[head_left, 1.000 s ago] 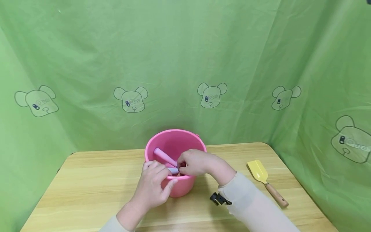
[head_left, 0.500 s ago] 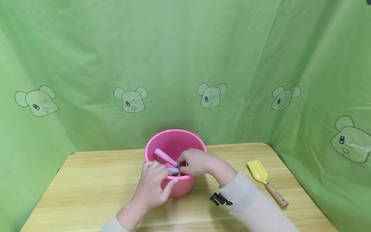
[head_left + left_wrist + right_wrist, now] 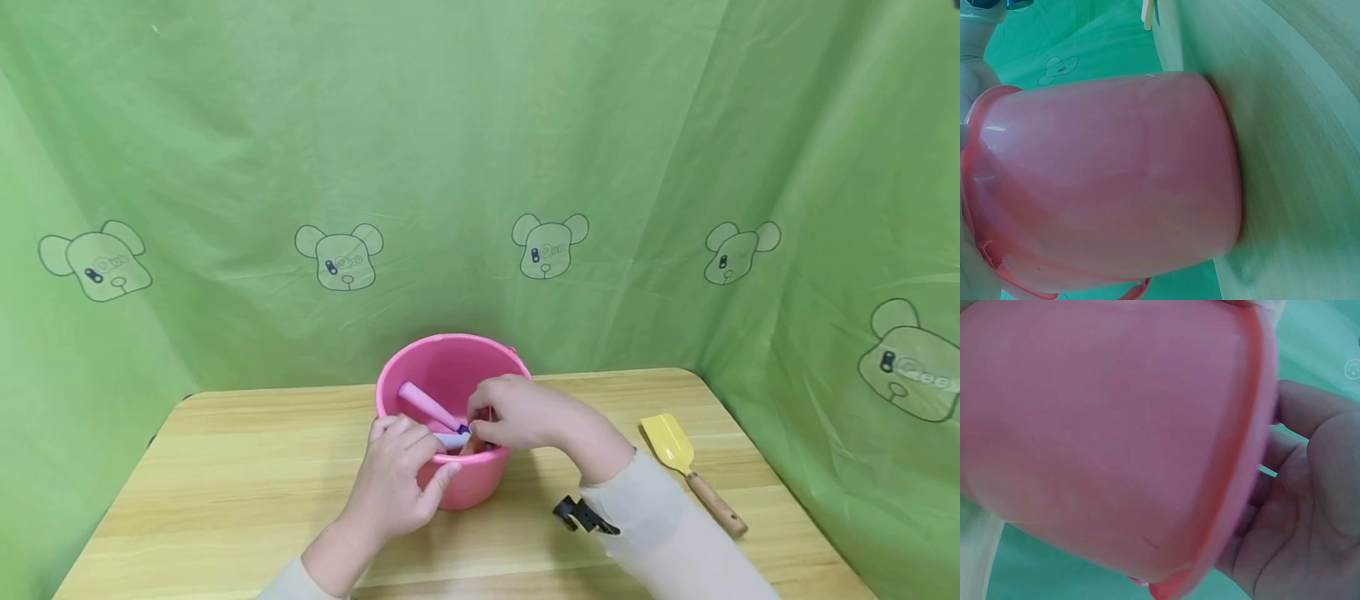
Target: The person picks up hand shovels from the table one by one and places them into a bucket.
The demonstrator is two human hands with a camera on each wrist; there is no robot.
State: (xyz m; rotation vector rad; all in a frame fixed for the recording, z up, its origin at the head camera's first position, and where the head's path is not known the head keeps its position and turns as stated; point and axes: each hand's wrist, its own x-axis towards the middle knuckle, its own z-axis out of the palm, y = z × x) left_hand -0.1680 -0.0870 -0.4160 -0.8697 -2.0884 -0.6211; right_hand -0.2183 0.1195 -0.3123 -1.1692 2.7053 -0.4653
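Observation:
A pink bucket stands on the table. My left hand grips its near left rim, the thumb outside and the other fingers over the edge. Bent over the right side of the rim, my right hand reaches inside; the bucket wall hides its fingertips in the right wrist view, so what they hold does not show. Within the bucket lean a pink handle and a light blue handle. Beside them, under the right fingers, is a brownish piece, mostly hidden.
A yellow shovel with a wooden handle lies on the wooden table, right of the bucket. Green cloth with bear-head drawings hangs behind and at the sides. A black buckle sits at the right sleeve.
My right hand has shifted slightly up and to the right within the bucket's mouth. More of the brownish piece and the pink handle's dark end now shows. The left hand stays put.

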